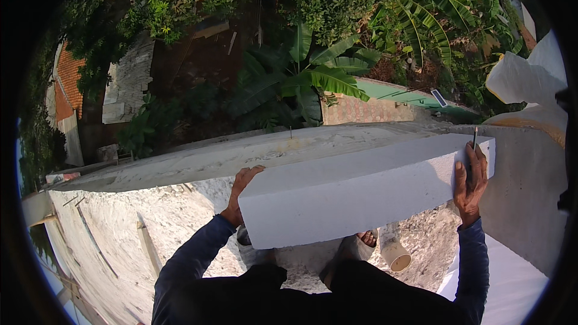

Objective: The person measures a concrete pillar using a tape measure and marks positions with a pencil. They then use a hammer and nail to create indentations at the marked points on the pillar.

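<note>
A long white lightweight concrete block [349, 189] spans the space in front of my body, its right end a little farther away than its left. My left hand [241, 191] grips its left end, fingers over the top corner. At the other end, my right hand [471, 183] clasps the block, thumb on the near face and fingers over the top edge. A dark pencil [475, 136] sticks up from between the right fingers. The block hides part of my legs, and I cannot tell whether it rests on the wall edge behind it.
A grey wall top [211, 153] runs across beyond the block, with a drop to banana plants [307, 78] and roofs below. By my right foot lies a small pale bucket [397, 257]. Another white slab [500, 277] is at lower right, beside a grey wall [524, 198]. A stick [147, 244] lies left.
</note>
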Available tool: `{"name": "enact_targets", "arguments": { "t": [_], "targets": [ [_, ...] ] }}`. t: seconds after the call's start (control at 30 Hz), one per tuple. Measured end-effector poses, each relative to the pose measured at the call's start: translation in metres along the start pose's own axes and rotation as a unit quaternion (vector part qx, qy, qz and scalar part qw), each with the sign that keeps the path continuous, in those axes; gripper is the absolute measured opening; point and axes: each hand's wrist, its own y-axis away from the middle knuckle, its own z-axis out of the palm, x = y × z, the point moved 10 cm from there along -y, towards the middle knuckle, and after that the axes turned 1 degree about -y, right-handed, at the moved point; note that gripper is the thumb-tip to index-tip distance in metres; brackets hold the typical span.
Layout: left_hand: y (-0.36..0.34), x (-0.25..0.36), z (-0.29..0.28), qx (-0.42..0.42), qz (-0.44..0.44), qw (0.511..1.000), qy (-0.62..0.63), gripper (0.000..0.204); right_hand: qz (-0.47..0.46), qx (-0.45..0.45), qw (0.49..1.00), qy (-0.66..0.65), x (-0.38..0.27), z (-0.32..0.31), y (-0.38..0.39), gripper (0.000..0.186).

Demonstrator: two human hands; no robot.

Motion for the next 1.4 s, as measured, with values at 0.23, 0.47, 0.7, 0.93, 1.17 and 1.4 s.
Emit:
{"name": "enact_targets", "arguments": {
  "t": [0.23, 0.47, 0.7, 0.93, 1.17, 1.4],
  "targets": [
    [-0.005, 0.007, -0.001, -0.033, -0.029, 0.999, -0.024, 0.054, -0.023, 0.005, 1.000, -0.002, -0.001, 0.002, 0.000, 0.050],
    [-0.014, 0.013, -0.011, -0.040, -0.023, 0.999, -0.006, 0.054, -0.047, 0.027, 0.998, -0.030, 0.004, 0.003, 0.001, 0.048],
    [-0.011, 0.007, -0.006, -0.046, -0.051, 0.997, 0.029, 0.054, -0.064, 0.030, 0.997, -0.019, 0.000, 0.002, 0.000, 0.045],
    [-0.005, 0.002, 0.004, -0.037, -0.045, 0.997, -0.053, 0.052, -0.042, 0.017, 0.999, -0.010, -0.001, 0.002, -0.002, 0.046],
    [-0.001, -0.002, 0.009, -0.035, -0.031, 0.996, -0.074, 0.048, -0.057, -0.035, 0.998, 0.009, -0.010, -0.007, -0.017, 0.043],
    [-0.004, -0.003, 0.006, -0.028, -0.060, 0.997, -0.041, 0.047, -0.061, 0.019, 0.996, -0.063, -0.006, -0.006, -0.023, 0.034]
  ]
}}
